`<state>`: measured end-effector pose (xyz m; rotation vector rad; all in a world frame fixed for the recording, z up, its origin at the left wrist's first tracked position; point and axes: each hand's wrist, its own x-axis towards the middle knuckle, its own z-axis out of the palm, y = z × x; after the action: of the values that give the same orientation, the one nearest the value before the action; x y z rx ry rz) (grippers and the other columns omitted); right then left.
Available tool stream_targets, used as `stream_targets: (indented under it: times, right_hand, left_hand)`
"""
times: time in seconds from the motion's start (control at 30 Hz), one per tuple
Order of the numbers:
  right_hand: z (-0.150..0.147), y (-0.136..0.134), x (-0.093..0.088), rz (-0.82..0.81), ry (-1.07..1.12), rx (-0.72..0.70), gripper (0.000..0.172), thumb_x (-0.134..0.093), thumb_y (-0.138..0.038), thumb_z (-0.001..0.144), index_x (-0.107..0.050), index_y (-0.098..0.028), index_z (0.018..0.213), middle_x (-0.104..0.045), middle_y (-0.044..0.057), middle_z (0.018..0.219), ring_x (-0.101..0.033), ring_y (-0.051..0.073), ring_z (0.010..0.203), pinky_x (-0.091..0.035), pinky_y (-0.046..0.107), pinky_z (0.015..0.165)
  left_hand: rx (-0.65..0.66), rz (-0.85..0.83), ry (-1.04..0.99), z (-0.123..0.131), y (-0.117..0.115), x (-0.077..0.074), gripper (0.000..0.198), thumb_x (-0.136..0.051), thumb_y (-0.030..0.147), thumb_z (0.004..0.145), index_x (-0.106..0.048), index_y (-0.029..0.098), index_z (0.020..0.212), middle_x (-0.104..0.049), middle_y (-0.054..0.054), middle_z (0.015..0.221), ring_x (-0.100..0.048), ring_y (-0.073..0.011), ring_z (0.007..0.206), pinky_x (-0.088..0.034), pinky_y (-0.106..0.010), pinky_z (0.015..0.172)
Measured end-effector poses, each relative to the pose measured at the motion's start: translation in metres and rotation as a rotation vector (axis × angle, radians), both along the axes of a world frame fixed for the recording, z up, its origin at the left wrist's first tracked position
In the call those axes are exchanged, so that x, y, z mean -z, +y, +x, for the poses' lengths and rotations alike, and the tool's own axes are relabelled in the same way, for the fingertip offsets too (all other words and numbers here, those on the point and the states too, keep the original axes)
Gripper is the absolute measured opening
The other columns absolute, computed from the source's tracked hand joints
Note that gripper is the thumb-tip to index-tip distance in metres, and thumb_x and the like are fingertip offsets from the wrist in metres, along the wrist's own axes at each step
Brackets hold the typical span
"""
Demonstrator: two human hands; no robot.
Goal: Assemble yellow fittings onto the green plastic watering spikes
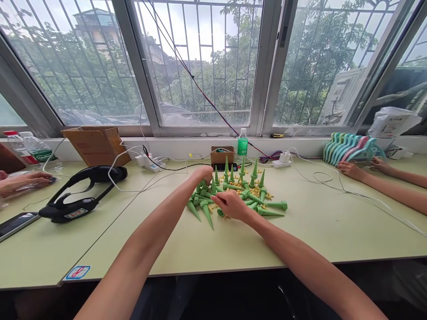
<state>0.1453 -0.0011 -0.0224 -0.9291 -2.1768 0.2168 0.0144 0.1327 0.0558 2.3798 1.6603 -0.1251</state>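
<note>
A heap of green plastic plant-watering spikes [207, 213] lies on the table, some standing point up and others on their sides. Small yellow plastic valves [255, 192] are scattered among them. My left hand [204, 174] is bent over the left part of the heap with fingers curled down; its fingertips are hidden behind the hand. My right hand [231, 204] is closed just in front of the heap, thumb and fingers together beside the green spikes. What either hand grips, if anything, cannot be made out.
A black head strap device [73, 209] and a phone lie left. Behind are a cardboard box [96, 144], a small box [222, 155], a green-labelled bottle [243, 144], power strips and loose cables [320, 178]. Other people's hands are at both sides, the right ones near hangers [348, 149].
</note>
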Motion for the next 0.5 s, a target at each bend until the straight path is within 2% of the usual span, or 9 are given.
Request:
stream_targets:
  times: [0.2,0.37,0.5]
  right_hand:
    - [0.000,0.000,0.000,-0.001,0.012,-0.009,0.044,-0.037,-0.037,0.095,-0.037,-0.019,0.056,-0.029,-0.005,0.050,-0.023,0.009,0.048,-0.024,0.023,0.052]
    - [0.000,0.001,0.001,-0.009,0.033,-0.022,0.044,-0.037,-0.038,0.095,-0.035,-0.019,0.056,-0.028,-0.005,0.049,-0.021,0.009,0.048,-0.023,0.023,0.051]
    - [0.000,0.000,0.000,-0.011,0.025,-0.013,0.044,-0.038,-0.037,0.095,-0.037,-0.018,0.056,-0.029,-0.005,0.049,-0.021,0.009,0.048,-0.023,0.023,0.051]
  left_hand:
    - [-0.066,-0.077,0.194,0.001,-0.009,-0.010,0.028,-0.084,0.024,0.042,-0.073,0.013,0.065,-0.070,-0.012,0.067,-0.066,-0.0275,0.073,-0.053,-0.033,0.068]
    - [-0.029,-0.070,0.194,-0.001,-0.014,-0.021,0.023,-0.081,0.016,0.041,-0.071,0.016,0.063,-0.072,-0.008,0.076,-0.065,-0.0231,0.077,-0.052,-0.026,0.068]
    - [-0.008,-0.013,0.186,-0.003,-0.018,-0.030,0.018,-0.079,0.016,0.044,-0.070,0.018,0.059,-0.069,-0.005,0.068,-0.064,-0.0212,0.074,-0.050,-0.024,0.066]
